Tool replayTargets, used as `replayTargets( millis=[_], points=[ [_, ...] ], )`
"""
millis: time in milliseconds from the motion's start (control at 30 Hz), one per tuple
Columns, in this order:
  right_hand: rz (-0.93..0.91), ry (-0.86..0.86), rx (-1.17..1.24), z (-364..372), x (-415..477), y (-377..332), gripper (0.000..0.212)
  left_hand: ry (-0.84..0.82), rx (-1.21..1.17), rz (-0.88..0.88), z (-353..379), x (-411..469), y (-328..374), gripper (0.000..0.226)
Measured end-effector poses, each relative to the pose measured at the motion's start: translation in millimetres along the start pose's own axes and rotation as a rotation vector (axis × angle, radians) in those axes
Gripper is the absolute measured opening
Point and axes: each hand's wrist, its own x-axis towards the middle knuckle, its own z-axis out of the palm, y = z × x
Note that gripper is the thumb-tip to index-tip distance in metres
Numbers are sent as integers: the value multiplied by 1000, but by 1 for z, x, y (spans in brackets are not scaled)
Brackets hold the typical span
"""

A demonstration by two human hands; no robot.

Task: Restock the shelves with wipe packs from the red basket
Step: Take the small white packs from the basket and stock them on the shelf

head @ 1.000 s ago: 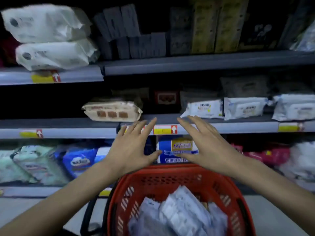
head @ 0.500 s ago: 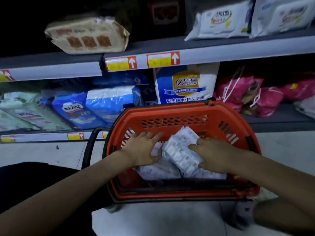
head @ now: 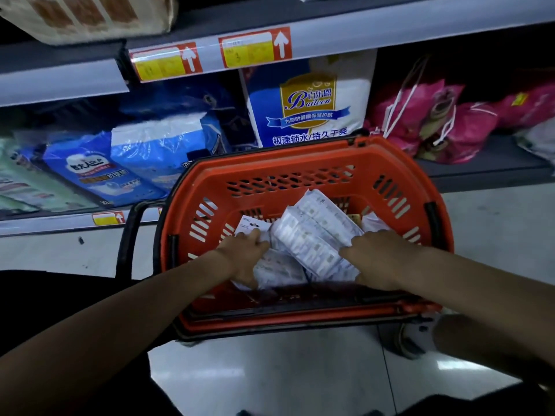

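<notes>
White film-wrapped wipe packs (head: 312, 235), judged light, soft and slippery, are heaped by the near wall of the red basket (head: 300, 163), where they are clasped at opposite ends by the curled left hand (head: 243, 259) and right hand (head: 381, 259).

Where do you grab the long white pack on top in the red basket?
Probably by its two long edges near the middle, coming down from above, a hand on each side. The top wipe pack lies tilted across the other packs, so both long edges stand clear.
</notes>
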Motion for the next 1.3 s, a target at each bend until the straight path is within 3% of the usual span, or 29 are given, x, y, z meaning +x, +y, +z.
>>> replayTargets(
  millis=[133, 267, 367, 467, 700, 867, 967, 1133, 1200, 1300],
  points=[
    [-4, 9, -2, -4, 3, 0, 47, -21, 14, -20, -4, 3, 0, 105],
    [-24, 17, -9, -10, 5, 0, 46, -12, 4, -12, -14, -2, -3, 94],
    [-36, 30, -7, -17, 6, 1, 49, 59, 14, -3, -30, -17, -7, 85],
    [-33, 107, -5, -23, 8, 1, 63, 149, -32, 8, -53, -41, -23, 90],
    [-17, 378, -21, -32, 0, 7, 109, 425, -518, 43, -78, -89, -70, 94],
    [-104, 519, 98, -29, -8, 11, 121, 403, -1138, 21, -82, -103, -67, 78],
    [-150, 603, 334, -28, -8, 11, 114, 345, -1416, 18, -83, -112, -58, 73],
    [-175, 727, 799, -36, -13, 3, 66, 221, -1626, 53, -78, -121, -52, 56],
    [-165, 688, 952, -40, -17, -1, 52, 195, -1697, 84, -75, -122, -53, 44],
    [-147, 565, 1137, -46, -21, -5, 47, 210, -1832, 59, -74, -119, -56, 36]
  ],
)
